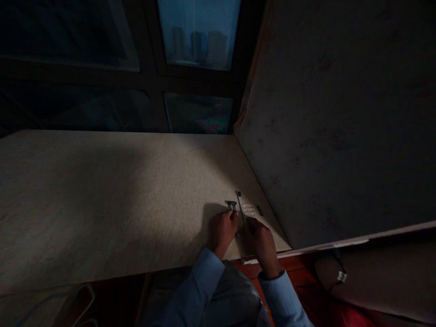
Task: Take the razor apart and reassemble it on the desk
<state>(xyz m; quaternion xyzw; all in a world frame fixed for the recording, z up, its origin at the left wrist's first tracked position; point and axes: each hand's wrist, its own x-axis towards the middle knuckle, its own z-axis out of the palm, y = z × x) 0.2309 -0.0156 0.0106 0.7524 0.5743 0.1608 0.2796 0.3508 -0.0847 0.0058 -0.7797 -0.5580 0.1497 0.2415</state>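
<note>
Both my hands rest on the near right part of a pale speckled table [112,195], in dim light. My left hand [222,229] is curled, its fingertips on a small dark T-shaped metal piece [232,205]. My right hand [259,238] is closed around the near end of a thin dark rod [241,209] that runs away from me across the tabletop. Just right of the rod lie a small pale packet [248,210] and a tiny dark block [260,210]. Both sleeves are light blue.
A tall pale panel [334,127] stands against the table's right edge. Dark windows [199,34] rise behind the table. A cable with a white tag [341,276] hangs at lower right over a red floor. A chair frame [81,302] shows at lower left.
</note>
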